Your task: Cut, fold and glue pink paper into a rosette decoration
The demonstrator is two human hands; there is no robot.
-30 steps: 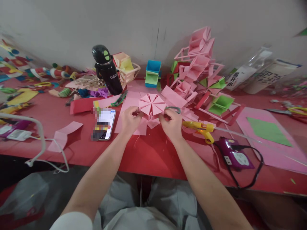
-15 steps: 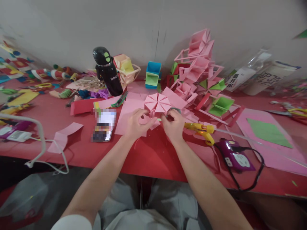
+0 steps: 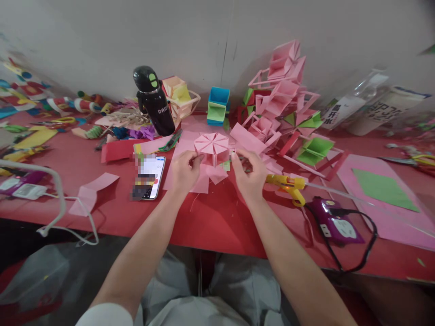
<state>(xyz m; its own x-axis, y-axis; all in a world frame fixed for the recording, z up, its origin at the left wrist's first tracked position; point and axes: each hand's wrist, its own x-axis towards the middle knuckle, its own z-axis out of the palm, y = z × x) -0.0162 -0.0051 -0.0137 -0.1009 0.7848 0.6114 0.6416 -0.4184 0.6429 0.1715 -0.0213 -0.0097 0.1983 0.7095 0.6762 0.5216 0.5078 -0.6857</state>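
A pink folded-paper piece point(image 3: 212, 144) with an eight-sided pleated top and box-like sides is held up over the pink sheets. My left hand point(image 3: 186, 171) is closed on its left side, thumb and fingers pinching the paper edge. Just right of it, my right hand point(image 3: 250, 174) has its thumb and forefinger brought together near the paper's right side. What those fingertips hold, if anything, is too small to make out. Under the piece lie a pink sheet point(image 3: 173, 174) and a small light-green scrap point(image 3: 225, 165).
A phone point(image 3: 154, 179) and black bottle point(image 3: 158, 108) are left. At right lie a yellow glue gun point(image 3: 288, 182), a purple power adapter point(image 3: 336, 222) with a black cable, and a green sheet point(image 3: 384, 190). Pink paper lanterns point(image 3: 282, 95) are piled behind.
The folded paper piece has shifted left with my left hand and shows more of its side. My right hand has drawn slightly right, away from it.
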